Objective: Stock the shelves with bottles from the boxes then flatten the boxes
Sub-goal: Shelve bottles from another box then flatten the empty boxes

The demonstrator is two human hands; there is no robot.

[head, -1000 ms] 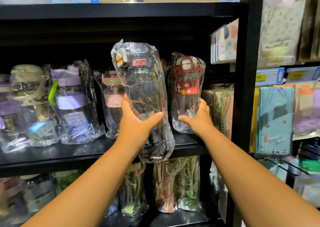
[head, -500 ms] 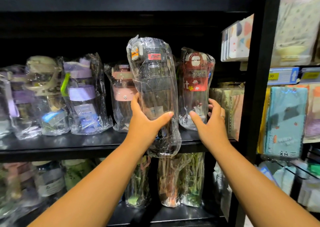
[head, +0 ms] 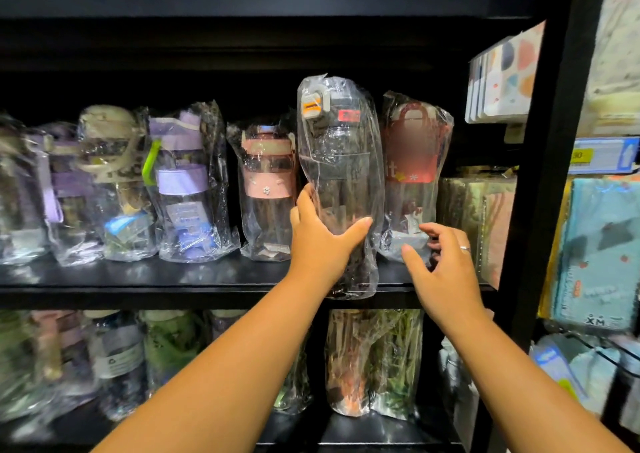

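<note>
Head view: the shelf [head: 173,279] carries a row of wrapped bottles. The dark bottle [head: 341,175] stands upright at its front lip, with the pink bottle [head: 268,189] at its 9 o'clock and the red bottle [head: 412,161] at its 3 o'clock. The left hand [head: 322,244] grips its lower half. The right hand [head: 446,269], which held the red bottle a second ago, has let go, its fingers [head: 437,231] spread at that bottle's 5 o'clock. The red bottle looks settled, so the dark one can probably slide in.
</note>
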